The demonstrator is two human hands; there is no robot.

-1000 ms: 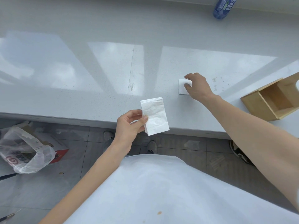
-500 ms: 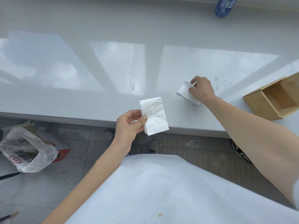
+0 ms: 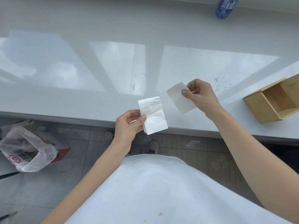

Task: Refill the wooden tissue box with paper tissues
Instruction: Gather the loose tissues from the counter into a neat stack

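My left hand (image 3: 127, 125) grips a small stack of folded white tissues (image 3: 153, 117) over the counter's front edge. My right hand (image 3: 200, 96) pinches a single folded white tissue (image 3: 178, 97), lifted off the counter and tilted, to the right of the stack. The wooden tissue box (image 3: 273, 102) lies on the counter at the far right, open side facing me, with nothing visible inside. Part of the box is cut off by the frame edge.
The white counter (image 3: 97, 78) runs the width of the view. A blue plastic bottle (image 3: 226, 7) lies at the back right. Below on the tiled floor, at the left, sit a plastic bag (image 3: 27, 151) and a red carton (image 3: 61, 152).
My right hand picked the single tissue up off the counter and drew it toward me and the stack. My left hand kept its stack nearly still.
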